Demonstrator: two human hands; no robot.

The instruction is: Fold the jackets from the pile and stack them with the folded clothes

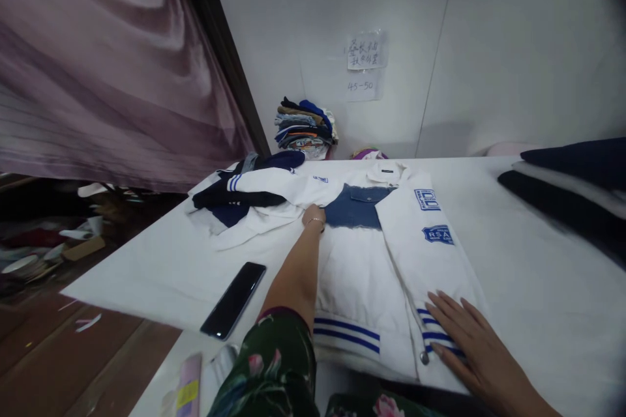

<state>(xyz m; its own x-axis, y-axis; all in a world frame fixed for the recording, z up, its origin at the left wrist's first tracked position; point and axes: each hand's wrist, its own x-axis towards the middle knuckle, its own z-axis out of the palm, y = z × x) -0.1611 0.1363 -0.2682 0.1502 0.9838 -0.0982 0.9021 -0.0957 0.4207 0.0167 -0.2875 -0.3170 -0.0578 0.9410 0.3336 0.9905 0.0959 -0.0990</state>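
A white jacket (362,267) with a blue denim chest panel, blue-striped hem and blue sleeve patches lies spread on the white table (161,260). Its collar points away from me. My left hand (313,215) reaches across to the jacket's left side, fingers curled in on the cloth beside the denim panel. One sleeve (274,184) stretches out leftward past that hand. The other sleeve (411,247) is folded down over the front, toward me. Flat on its striped cuff, my right hand (469,342) rests with fingers stretched out.
Dark and white garments (229,205) lie at the table's left, by the extended sleeve. A phone (233,300) sits left of my forearm. Folded clothes (304,127) are stacked at the back; another dark pile (577,189) is at right. A pink curtain (112,65) hangs left.
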